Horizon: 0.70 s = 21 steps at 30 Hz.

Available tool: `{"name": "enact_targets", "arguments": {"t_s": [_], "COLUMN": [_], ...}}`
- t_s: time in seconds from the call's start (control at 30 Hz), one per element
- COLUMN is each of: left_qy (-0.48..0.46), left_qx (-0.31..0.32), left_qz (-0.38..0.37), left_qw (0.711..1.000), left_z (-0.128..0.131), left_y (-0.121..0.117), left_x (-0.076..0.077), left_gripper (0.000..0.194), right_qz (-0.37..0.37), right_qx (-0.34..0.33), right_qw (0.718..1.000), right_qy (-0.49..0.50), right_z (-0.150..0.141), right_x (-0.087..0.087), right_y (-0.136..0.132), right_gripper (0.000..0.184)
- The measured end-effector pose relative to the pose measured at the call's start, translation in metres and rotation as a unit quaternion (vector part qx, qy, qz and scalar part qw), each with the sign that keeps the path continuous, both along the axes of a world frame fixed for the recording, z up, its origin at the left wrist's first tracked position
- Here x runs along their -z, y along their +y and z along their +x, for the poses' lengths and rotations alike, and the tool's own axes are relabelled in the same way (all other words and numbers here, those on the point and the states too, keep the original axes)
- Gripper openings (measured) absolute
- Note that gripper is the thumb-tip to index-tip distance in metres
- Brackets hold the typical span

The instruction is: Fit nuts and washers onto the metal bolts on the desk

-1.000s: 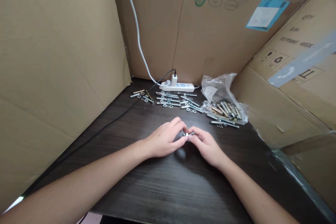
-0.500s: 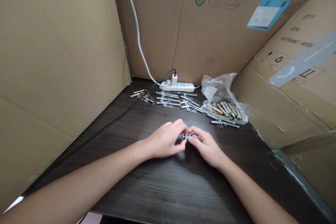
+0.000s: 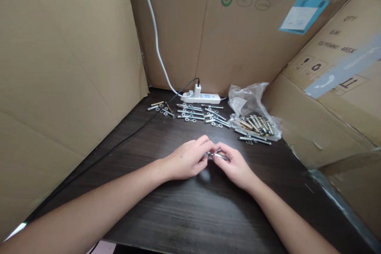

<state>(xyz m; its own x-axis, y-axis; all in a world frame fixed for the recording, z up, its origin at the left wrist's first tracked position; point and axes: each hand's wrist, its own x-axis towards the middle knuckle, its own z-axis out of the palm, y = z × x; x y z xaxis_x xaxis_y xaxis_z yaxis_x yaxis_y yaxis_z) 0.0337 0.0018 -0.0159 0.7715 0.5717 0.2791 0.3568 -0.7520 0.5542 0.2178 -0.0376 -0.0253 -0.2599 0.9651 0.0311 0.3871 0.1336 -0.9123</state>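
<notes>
Over the middle of the table, my two hands meet at a silvery anchor bolt [image 3: 219, 155]. My right hand [image 3: 233, 164] is closed on it, with thumb and index finger pinching its shank. My left hand [image 3: 190, 158] is closed at the other end, fingertips gathered round it. Those fingers hide most of that end, so whether a nut sits there I cannot tell. Beyond my hands, loose anchor bolts [image 3: 190, 113] lie in groups with nuts and washers [image 3: 190, 119] beside them.
A clear plastic bag [image 3: 247, 95] holding several anchor bolts [image 3: 257, 124] lies at the right back. Behind the loose parts sits a white power strip [image 3: 208, 98]. Its black cable [image 3: 125, 139] crosses the table's left side. Cardboard boxes [image 3: 178, 27] wall in the dark table [image 3: 184, 214].
The nut that showed between my fingertips is now mostly covered by my left fingers. More of the bolt's shank shows in my right hand. Both arms have stayed nearly in place.
</notes>
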Motion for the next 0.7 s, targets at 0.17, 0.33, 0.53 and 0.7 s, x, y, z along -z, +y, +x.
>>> {"name": "enact_targets", "arguments": {"t_s": [0.17,0.33,0.53,0.7], "left_qy": [-0.034,0.018,0.034,0.018], "left_qx": [-0.013,-0.038,-0.029,-0.009], "left_qz": [-0.013,-0.016,-0.005,0.011], "left_qw": [0.999,0.999,0.999,1.0], "left_z": [-0.0023,-0.0019,-0.0002,-0.0011], "left_y": [-0.0003,0.0027,0.0037,0.0027], "left_x": [-0.0018,-0.0024,0.0005,-0.0009], "left_gripper": [0.023,0.016,0.017,0.018], "right_qz": [-0.012,-0.002,-0.003,-0.002], "right_qx": [0.009,0.008,0.012,0.006], "right_qw": [1.0,1.0,1.0,1.0], "right_qy": [0.011,-0.012,-0.017,-0.011], "right_z": [0.0001,0.0005,0.0006,0.0011], "right_x": [0.0017,0.0017,0.002,0.0016], "right_y": [0.001,0.0003,0.0006,0.0015], "right_gripper": [0.018,0.017,0.015,0.014]}}
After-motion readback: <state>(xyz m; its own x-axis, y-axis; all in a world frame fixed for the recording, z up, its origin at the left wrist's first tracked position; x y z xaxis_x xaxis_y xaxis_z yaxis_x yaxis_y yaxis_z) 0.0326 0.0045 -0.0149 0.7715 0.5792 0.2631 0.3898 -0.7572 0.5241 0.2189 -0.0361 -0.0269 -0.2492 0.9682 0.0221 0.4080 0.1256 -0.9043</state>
